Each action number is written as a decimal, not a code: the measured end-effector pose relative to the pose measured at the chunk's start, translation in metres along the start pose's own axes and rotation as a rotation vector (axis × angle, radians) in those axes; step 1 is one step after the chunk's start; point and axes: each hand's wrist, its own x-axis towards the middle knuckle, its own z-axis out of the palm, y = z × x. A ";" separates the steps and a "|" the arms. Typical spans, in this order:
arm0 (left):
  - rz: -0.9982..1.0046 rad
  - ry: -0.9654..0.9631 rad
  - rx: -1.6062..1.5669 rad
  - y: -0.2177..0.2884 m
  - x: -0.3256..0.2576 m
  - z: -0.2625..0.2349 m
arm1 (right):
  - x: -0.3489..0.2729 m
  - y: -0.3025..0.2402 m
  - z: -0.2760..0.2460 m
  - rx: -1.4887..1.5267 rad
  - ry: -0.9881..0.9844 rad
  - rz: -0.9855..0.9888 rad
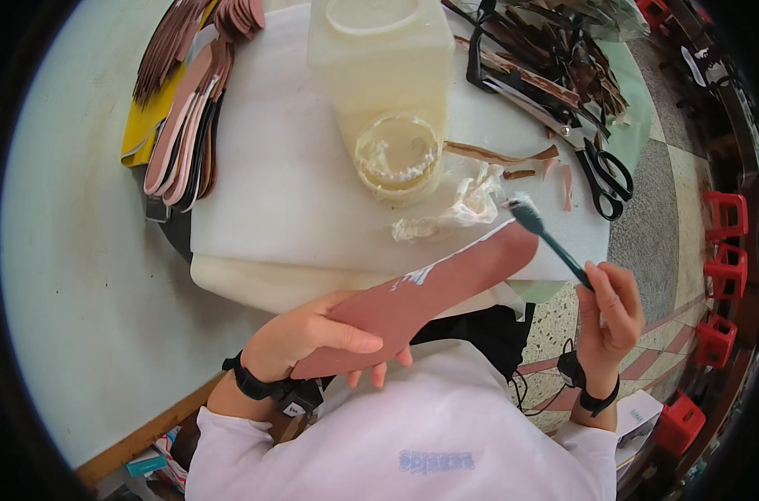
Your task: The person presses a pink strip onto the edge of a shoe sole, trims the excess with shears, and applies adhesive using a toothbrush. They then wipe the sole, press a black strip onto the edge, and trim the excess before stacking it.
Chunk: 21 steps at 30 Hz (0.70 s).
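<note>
In my left hand (312, 338) lies a reddish-brown shoe insole (429, 292), thumb on top and fingertips showing beneath its near edge. A streak of white paste runs along the insole's far edge, with a printed white mark near the middle. My right hand (610, 313) is closed on the dark green handle of a small brush (554, 242). The brush head, tipped with white, is at the insole's far right end, touching or just above its edge. Beyond the insole, a cloudy plastic jug (383, 92) has a round cut opening with white paste around its rim.
Crumpled clear plastic (458, 209) lies beside the jug. Black-handled scissors (600, 167) rest at the right, below a heap of dark scraps (563, 58). Stacked insoles (191, 125) stand at the left on a yellow sheet. Red stools (724, 215) line the floor at right.
</note>
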 end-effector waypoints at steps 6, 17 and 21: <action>0.039 0.073 0.126 0.001 -0.005 -0.002 | 0.003 0.008 -0.014 0.206 -0.050 0.225; 0.098 0.082 0.222 -0.003 -0.014 -0.013 | 0.015 0.015 -0.027 0.169 -0.199 0.270; 0.112 0.106 0.223 -0.003 -0.016 -0.012 | 0.022 0.008 -0.025 0.189 -0.184 0.229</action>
